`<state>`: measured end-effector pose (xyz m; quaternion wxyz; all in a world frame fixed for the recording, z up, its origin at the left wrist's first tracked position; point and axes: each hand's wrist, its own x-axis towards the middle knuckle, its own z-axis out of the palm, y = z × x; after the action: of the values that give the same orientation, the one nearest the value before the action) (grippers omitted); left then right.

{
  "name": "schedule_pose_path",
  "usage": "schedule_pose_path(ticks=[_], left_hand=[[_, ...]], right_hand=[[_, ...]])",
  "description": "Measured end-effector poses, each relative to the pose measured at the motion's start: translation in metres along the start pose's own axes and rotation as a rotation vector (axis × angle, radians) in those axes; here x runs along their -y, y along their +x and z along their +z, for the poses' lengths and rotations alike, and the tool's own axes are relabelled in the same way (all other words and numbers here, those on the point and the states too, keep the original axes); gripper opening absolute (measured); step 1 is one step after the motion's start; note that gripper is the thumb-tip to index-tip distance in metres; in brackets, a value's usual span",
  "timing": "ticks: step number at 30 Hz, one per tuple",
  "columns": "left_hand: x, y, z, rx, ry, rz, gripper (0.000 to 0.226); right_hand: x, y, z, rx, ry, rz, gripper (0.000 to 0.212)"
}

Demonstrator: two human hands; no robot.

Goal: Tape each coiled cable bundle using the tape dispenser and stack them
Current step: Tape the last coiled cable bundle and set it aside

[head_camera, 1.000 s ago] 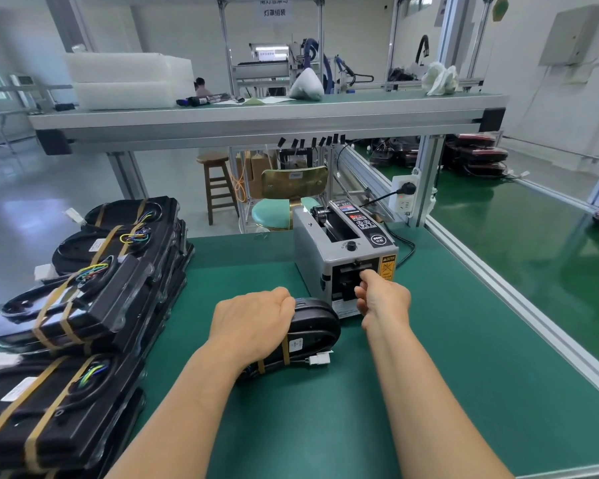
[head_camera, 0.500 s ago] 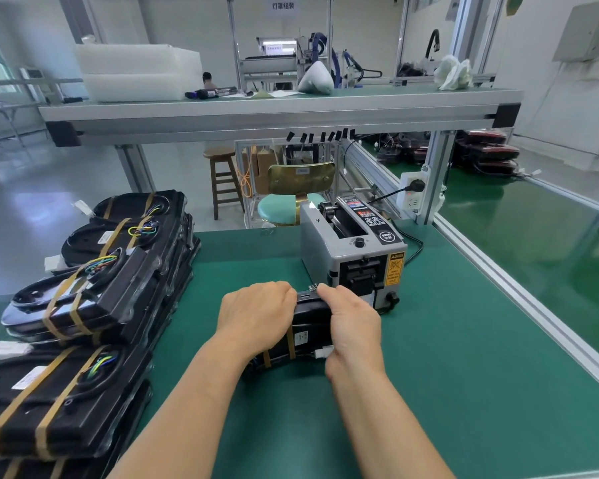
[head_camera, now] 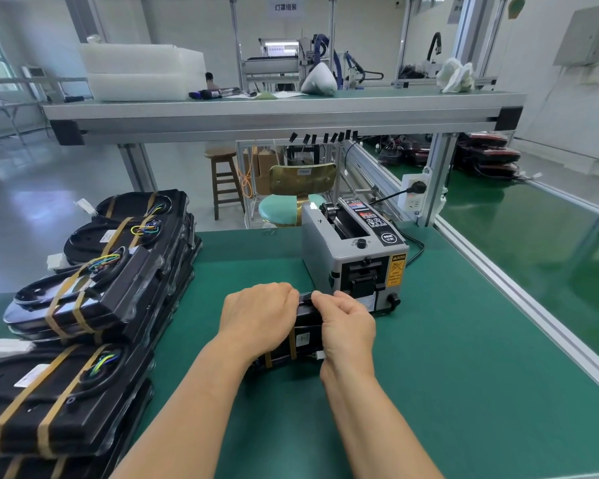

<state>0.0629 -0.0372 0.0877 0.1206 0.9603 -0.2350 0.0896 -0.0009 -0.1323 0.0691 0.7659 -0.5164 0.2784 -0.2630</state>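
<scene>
cable bundle [head_camera: 305, 335]: black, tan tape bands showing, on the green table [head_camera: 464, 375] just near of the tape dispenser [head_camera: 357, 257] | left hand [head_camera: 256, 318]: fingers curled over the bundle's left part, holding it | right hand [head_camera: 348, 326]: curled, pinching the bundle's top edge | taped bundles [head_camera: 94, 305]: stacked at left

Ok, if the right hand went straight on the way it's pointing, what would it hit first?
Probably the tape dispenser: the right hand, pinching the far edge of the cable bundle, points forward and slightly left toward its near corner, though depth is unclear.
</scene>
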Motion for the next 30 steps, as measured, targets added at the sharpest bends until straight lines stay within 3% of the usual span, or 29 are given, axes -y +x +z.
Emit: schedule_pose_path(ticks=[5, 20, 25, 30], left_hand=[[-0.0045, 0.0013, -0.0010, 0.038, -0.009, -0.061, 0.054], [-0.0092, 0.0023, -0.0032, 0.052, 0.010, -0.097, 0.045], [-0.0098, 0.0022, -0.0031, 0.051, 0.012, -0.101, 0.044], [-0.0098, 0.0018, -0.0030, 0.058, 0.003, -0.110, 0.043]], right_hand=[[-0.0006, -0.0003, 0.0002, -0.001, -0.003, -0.019, 0.028], [-0.0051, 0.0041, 0.0006, -0.017, -0.003, -0.033, 0.025], [-0.0079, 0.0049, 0.0016, -0.038, -0.108, -0.063, 0.018], [-0.0075, 0.0047, 0.0013, -0.103, -0.286, -0.218, 0.018]])
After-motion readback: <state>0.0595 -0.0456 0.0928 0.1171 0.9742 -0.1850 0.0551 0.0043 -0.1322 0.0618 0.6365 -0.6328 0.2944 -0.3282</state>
